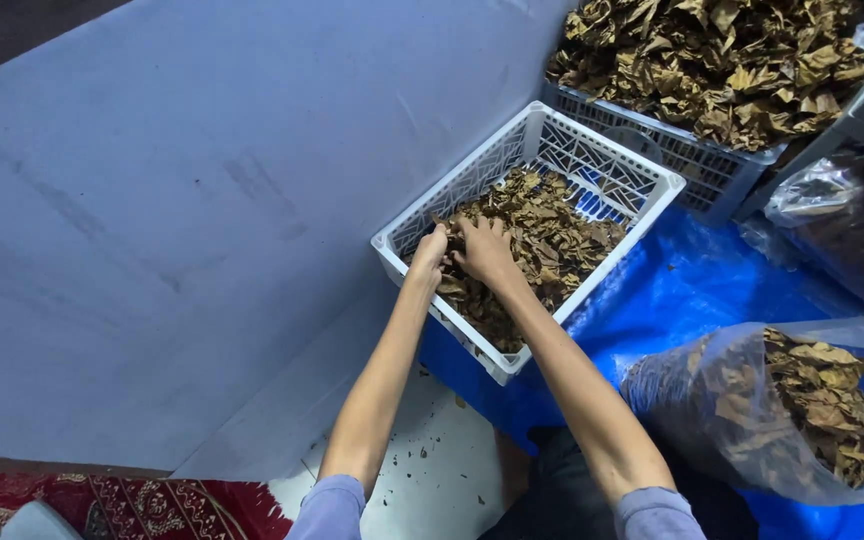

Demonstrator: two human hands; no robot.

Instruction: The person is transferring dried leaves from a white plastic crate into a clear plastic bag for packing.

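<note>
We observe both arms reaching forward into a white lattice-walled plastic crate (592, 150) that sits tilted against a pale blue-grey wall (172, 220). The crate holds a layer of dried brown leaves (552, 240), heaped toward its near half; part of the far floor shows bare. Our left hand (429, 253) is curled into the leaves at the near-left corner, fingers closed around a small clump. Our right hand (485, 248) lies just beside it, touching the leaves, fingers bent and pressed down into the pile; we cannot tell whether it actually grips anything. Behind the crate stands a grey-blue crate (712, 175) piled high with the same leaves. A blue tarp (682, 290) covers the floor to the right, with a clear plastic bag (742, 420) of leaves lying on it.
</note>
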